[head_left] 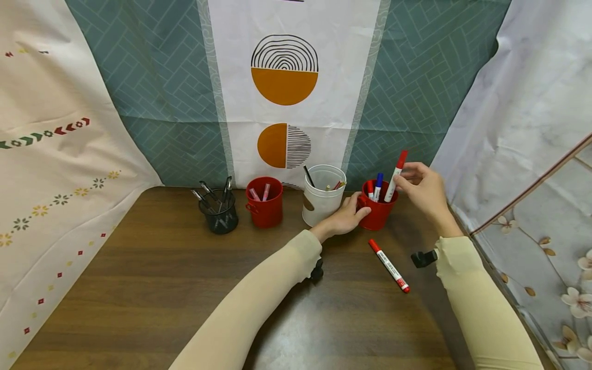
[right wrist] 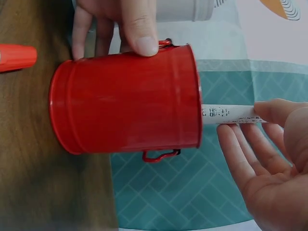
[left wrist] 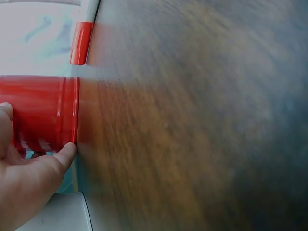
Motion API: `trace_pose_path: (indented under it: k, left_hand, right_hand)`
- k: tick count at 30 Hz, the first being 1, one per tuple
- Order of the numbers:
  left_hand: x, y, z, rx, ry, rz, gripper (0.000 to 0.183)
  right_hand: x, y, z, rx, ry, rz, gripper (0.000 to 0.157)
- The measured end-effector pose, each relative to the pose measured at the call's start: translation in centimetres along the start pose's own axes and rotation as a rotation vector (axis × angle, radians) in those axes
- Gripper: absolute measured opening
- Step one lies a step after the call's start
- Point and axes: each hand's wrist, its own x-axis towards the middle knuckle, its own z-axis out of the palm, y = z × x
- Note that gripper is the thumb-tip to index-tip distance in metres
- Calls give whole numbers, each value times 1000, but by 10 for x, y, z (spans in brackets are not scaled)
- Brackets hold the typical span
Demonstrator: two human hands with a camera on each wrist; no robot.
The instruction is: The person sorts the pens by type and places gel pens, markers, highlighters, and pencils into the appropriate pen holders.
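On the right of the table, a small red metal bucket (head_left: 375, 218) holds a red-capped marker (head_left: 370, 189) and a blue-capped marker (head_left: 378, 186). My right hand (head_left: 424, 191) pinches another red-capped whiteboard marker (head_left: 400, 163), upright with its lower end inside the bucket. In the right wrist view the white barrel (right wrist: 226, 113) runs from the rim to the thumb and fingers. My left hand (head_left: 343, 218) holds the same bucket at its left side, thumb on the wall by the handle. A red marker (head_left: 389, 266) lies on the table in front of the bucket.
Left of the bucket stand a white bucket (head_left: 319, 208) with several pens or pencils, another red bucket (head_left: 268, 213) with two pink items, and a black mesh cup (head_left: 222, 223) of pens. Patterned curtains (head_left: 162, 103) hang behind the wooden table (head_left: 139, 288).
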Motion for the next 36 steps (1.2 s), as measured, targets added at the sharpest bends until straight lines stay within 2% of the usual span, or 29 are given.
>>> trace_pose_path:
  k: [7,14,25,36]
  left_hand:
    - [3,-5,1,11,-3,-2,72]
    - [3,-5,2,11,6,6,70]
    - [2,-3,0,18,4,6,71]
    - [2,-4,0,13,10,12,72]
  right_hand:
    - [-1,7,3,-27,-42,-24,42]
    - [-2,4,8,-70,-82,-22,41]
    - [-2,6,8,-81,-92,-11,41]
    - [-17,-8,-3,-226,-92,-55,34]
